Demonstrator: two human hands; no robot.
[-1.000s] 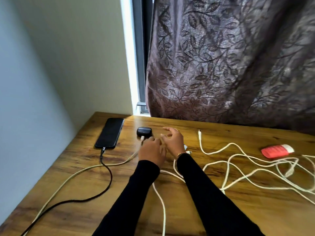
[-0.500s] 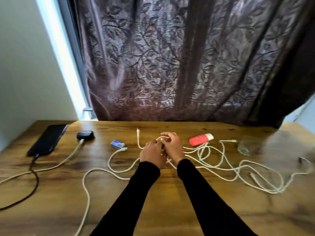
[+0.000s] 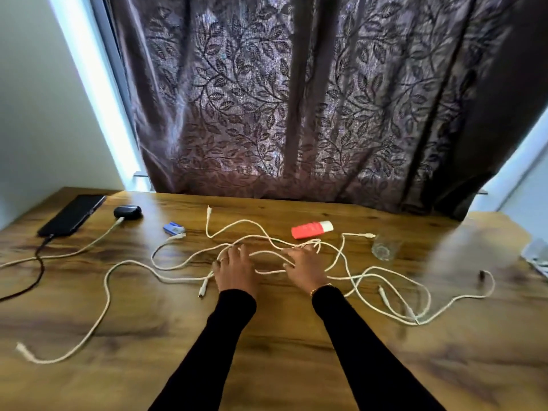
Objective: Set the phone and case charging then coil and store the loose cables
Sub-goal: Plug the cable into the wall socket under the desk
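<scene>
White cables (image 3: 267,253) released (hands (image 3: 237,271) apart).

Both hands, the left hand (image 3: 235,269) and right hand (image 3: 305,266), lie flat on tangled white cables (image 3: 267,241) on the wooden worktop (image 3: 267,336).

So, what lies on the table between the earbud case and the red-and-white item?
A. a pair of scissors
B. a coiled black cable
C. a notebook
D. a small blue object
D: a small blue object lies on the wooden table, to the right of the black earbud case and to the left of the red-and-white item.
</scene>
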